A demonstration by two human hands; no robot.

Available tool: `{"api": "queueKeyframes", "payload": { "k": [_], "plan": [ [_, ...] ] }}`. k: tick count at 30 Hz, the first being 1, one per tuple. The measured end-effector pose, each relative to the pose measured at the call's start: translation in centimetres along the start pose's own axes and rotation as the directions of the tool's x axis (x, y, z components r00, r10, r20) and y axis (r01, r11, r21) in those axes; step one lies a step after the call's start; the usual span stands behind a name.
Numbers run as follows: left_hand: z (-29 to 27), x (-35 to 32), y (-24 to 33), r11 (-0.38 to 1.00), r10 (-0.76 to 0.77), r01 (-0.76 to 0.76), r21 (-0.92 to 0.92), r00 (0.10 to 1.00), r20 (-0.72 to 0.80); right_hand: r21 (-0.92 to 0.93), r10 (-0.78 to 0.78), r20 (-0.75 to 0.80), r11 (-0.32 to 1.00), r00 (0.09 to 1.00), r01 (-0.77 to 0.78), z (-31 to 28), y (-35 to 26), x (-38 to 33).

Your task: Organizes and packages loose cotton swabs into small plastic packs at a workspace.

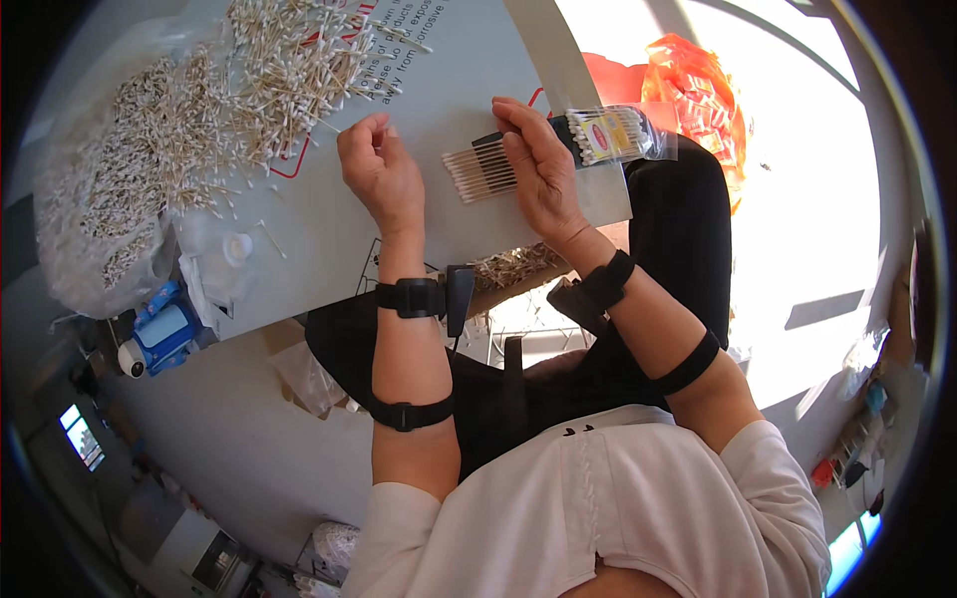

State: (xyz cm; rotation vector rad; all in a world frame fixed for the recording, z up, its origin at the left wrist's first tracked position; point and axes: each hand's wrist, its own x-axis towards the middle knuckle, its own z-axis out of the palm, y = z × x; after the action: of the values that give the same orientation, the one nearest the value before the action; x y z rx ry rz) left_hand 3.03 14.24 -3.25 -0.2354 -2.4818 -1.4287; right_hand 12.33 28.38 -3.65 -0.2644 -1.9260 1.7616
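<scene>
Curls fingers of left hand [385, 187] loosely, cannot tell if pinching something; extends those of right hand [546, 179] close together, over cotton swabs [477, 171] laid in a row on table [319, 239], beside clear packet [623, 133] with red-and-yellow label [600, 137]. Faces black and red lettering [399, 52] on tabletop.

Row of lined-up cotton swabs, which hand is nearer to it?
Right. The right hand is at the right end of the row of cotton swabs; the left hand is apart, to its left.
</scene>
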Motion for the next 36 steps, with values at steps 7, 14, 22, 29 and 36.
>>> {"api": "queueKeyframes", "payload": {
  "k": [7,14,22,29,36],
  "plan": [
    [-1.9,8.1,-1.6,0.692,0.397,-0.424,0.584,0.9,0.182,-0.038,-0.013,0.037,0.999,0.999,0.015,-0.2,-0.4,0.1],
    [-2.1,11.3,-3.2,0.787,0.405,-0.462,0.41,0.887,0.223,-0.002,0.024,0.065,1.0,0.998,-0.024,0.1,-0.9,0.0],
    [-0.7,8.8,1.8,0.948,0.266,-0.315,0.048,0.866,0.423,0.078,0.085,-0.018,0.993,0.996,-0.083,-0.1,-0.1,0.1],
    [0.4,5.2,3.9,0.914,0.102,-0.343,0.218,0.712,0.694,0.325,0.254,-0.035,0.917,0.967,-0.229,-0.1,-0.1,0.4],
    [-0.3,3.0,2.9,0.877,0.164,-0.389,0.283,0.795,0.585,0.224,0.234,0.021,0.946,0.972,-0.233,-0.8,0.1,1.8]
  ]
}}
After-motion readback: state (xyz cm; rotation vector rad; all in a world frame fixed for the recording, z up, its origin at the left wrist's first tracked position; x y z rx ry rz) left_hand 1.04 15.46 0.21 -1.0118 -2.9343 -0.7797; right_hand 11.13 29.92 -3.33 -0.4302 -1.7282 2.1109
